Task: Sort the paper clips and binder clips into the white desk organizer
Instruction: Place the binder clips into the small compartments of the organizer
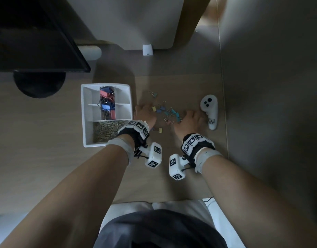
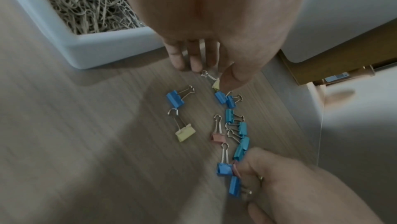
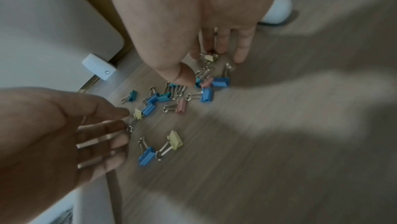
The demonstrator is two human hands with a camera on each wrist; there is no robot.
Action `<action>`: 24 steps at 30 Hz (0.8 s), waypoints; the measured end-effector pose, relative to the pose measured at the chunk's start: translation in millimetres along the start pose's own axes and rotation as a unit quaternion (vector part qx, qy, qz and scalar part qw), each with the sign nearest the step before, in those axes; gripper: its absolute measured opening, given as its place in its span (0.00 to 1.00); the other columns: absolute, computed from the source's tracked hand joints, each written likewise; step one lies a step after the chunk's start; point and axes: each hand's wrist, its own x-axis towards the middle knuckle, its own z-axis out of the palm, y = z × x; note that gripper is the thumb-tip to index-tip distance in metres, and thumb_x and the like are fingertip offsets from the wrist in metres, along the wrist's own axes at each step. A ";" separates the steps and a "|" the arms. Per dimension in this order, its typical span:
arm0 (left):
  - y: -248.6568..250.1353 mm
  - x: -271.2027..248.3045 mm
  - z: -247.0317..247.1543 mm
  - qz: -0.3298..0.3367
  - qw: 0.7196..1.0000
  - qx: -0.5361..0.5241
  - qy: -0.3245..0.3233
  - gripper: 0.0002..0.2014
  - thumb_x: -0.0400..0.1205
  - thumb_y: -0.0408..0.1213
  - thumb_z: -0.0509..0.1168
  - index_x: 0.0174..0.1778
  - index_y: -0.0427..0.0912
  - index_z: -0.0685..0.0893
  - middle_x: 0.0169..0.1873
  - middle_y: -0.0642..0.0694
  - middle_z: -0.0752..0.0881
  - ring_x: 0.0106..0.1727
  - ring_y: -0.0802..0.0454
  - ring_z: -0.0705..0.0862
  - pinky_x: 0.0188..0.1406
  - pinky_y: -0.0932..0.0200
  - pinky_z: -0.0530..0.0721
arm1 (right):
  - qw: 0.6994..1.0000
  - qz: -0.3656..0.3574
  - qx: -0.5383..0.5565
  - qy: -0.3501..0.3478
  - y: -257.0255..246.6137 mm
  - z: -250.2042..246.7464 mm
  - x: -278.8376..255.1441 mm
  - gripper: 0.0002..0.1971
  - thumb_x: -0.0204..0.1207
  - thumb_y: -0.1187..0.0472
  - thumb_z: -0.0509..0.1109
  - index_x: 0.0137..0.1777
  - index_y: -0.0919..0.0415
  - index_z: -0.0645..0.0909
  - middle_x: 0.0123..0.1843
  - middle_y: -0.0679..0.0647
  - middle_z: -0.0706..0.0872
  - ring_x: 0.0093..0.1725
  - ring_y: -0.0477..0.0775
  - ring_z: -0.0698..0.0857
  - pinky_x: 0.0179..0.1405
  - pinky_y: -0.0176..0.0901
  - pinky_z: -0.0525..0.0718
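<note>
The white desk organizer (image 1: pixel 86 122) stands at the left, with large binder clips (image 1: pixel 107 104) in its middle column and paper clips (image 1: pixel 107 130) in its near compartment. Several small blue, teal, yellow and pink binder clips (image 1: pixel 165 111) lie scattered on the desk between my hands. My left hand (image 2: pixel 214 74) reaches down with straight fingers. Its thumb tip touches a yellow clip (image 2: pixel 216 85) beside the organizer's corner. My right hand (image 3: pixel 197 67) is curled over the right end of the scatter, with a yellow clip (image 3: pixel 209 57) under its fingers and blue clips (image 2: pixel 224 169) gathered against them.
A white controller (image 1: pixel 209 111) lies just right of my right hand. A dark monitor (image 1: pixel 34 33) on a round base (image 1: pixel 39 85) stands at the back left. A small white device (image 1: pixel 147 50) sits against the rear panel.
</note>
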 end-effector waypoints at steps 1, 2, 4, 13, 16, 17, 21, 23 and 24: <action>-0.2 -3.1 1.6 0.001 1.000 -0.002 -0.021 0.27 0.79 0.43 0.59 0.77 0.50 0.73 0.74 0.39 0.69 0.73 0.38 0.73 0.76 0.46 0.70 | 0.999 0.003 0.036 -0.007 2.0 5.0 -1.1 0.33 0.75 0.50 0.74 0.77 0.58 0.69 0.77 0.61 0.69 0.77 0.65 0.64 0.73 0.57 0.68; -2.0 -5.3 4.3 0.013 0.999 -0.007 -0.043 0.30 0.74 0.49 0.61 0.75 0.50 0.76 0.72 0.39 0.73 0.70 0.39 0.77 0.72 0.45 0.74 | 0.997 0.001 0.073 -0.010 3.6 8.2 -1.9 0.32 0.74 0.52 0.75 0.77 0.57 0.70 0.76 0.60 0.70 0.77 0.64 0.65 0.73 0.56 0.69; -10.5 -7.6 10.1 0.030 0.998 -0.032 -0.054 0.35 0.65 0.56 0.62 0.70 0.50 0.81 0.65 0.41 0.81 0.62 0.41 0.83 0.64 0.46 0.82 | 0.995 -0.008 0.103 -0.007 5.7 7.4 -4.0 0.31 0.75 0.56 0.75 0.78 0.58 0.71 0.76 0.60 0.72 0.76 0.64 0.69 0.72 0.54 0.71; -31.2 -27.6 9.8 -0.034 0.996 -0.066 -0.058 0.33 0.78 0.37 0.65 0.80 0.49 0.64 0.68 0.37 0.78 0.63 0.36 0.82 0.67 0.44 0.80 | 0.990 0.117 0.076 -0.024 17.7 4.0 -1.8 0.31 0.78 0.57 0.71 0.80 0.58 0.66 0.76 0.66 0.68 0.69 0.70 0.78 0.60 0.51 0.78; -46.8 -8.9 24.9 -0.044 0.991 -0.109 -0.060 0.36 0.72 0.38 0.67 0.78 0.49 0.66 0.65 0.37 0.81 0.60 0.35 0.84 0.62 0.40 0.84 | 0.982 0.089 0.155 -0.058 -4.4 19.0 1.0 0.33 0.70 0.60 0.76 0.75 0.54 0.69 0.71 0.64 0.74 0.62 0.68 0.84 0.58 0.51 0.84; -53.8 1.2 31.4 -0.038 0.991 -0.116 -0.060 0.34 0.69 0.39 0.67 0.75 0.46 0.71 0.62 0.38 0.84 0.57 0.37 0.86 0.59 0.42 0.85 | 0.979 0.080 0.178 -0.060 -10.5 24.3 4.3 0.34 0.68 0.60 0.77 0.74 0.54 0.69 0.71 0.63 0.75 0.61 0.67 0.85 0.59 0.55 0.86; -26.5 -22.4 9.9 0.016 0.989 -0.131 -0.062 0.20 0.76 0.29 0.65 0.66 0.37 0.82 0.58 0.45 0.86 0.55 0.49 0.84 0.48 0.64 0.81 | 0.981 0.030 0.179 -0.073 -20.4 23.5 15.6 0.22 0.77 0.62 0.73 0.70 0.64 0.75 0.64 0.60 0.83 0.61 0.60 0.83 0.54 0.45 0.79; -19.6 -26.8 4.6 0.022 0.984 -0.172 -0.046 0.20 0.80 0.22 0.62 0.69 0.32 0.78 0.56 0.46 0.81 0.57 0.50 0.80 0.58 0.59 0.81 | 0.980 0.016 0.184 -0.067 -19.6 14.3 19.2 0.21 0.78 0.60 0.74 0.69 0.63 0.76 0.64 0.60 0.85 0.63 0.62 0.84 0.53 0.42 0.78; -17.9 -26.1 3.2 0.019 0.981 -0.189 -0.030 0.20 0.81 0.21 0.62 0.70 0.31 0.76 0.57 0.45 0.80 0.59 0.48 0.81 0.63 0.53 0.81 | 0.981 0.009 0.182 -0.062 -19.6 8.6 19.1 0.23 0.78 0.58 0.74 0.71 0.62 0.75 0.66 0.60 0.84 0.65 0.61 0.83 0.54 0.41 0.76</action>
